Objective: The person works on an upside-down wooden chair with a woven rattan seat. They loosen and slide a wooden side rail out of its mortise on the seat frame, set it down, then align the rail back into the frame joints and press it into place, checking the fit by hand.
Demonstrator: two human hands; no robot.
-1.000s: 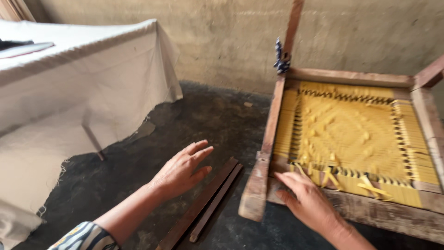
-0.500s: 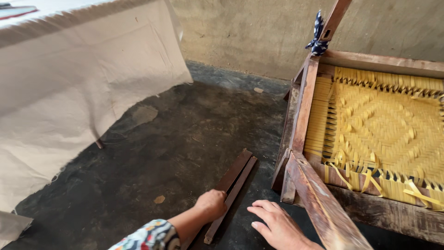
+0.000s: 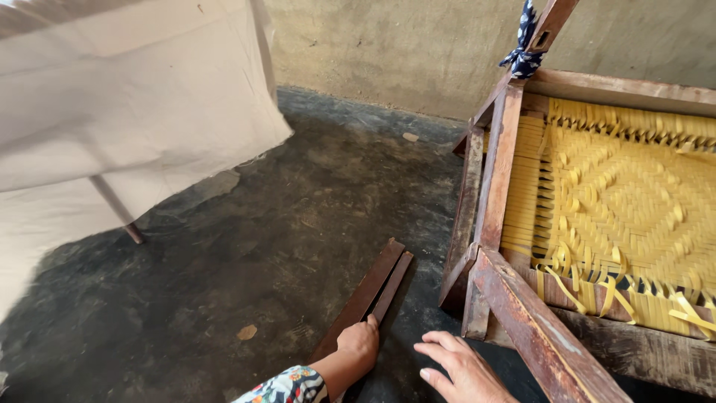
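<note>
On dark floor (image 3: 224,283), left hand (image 3: 359,345) seemingly clamps wooden slats (image 3: 371,291); right hand (image 3: 462,367) spread.

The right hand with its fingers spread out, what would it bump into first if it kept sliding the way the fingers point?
The right hand points left, toward the left hand resting on the dark wooden slats. It would probably meet that hand first, though their relative depth is unclear.

The one camera sits on my head. It looks steeply down at the floor (image 3: 246,246), close over my hands.
</note>
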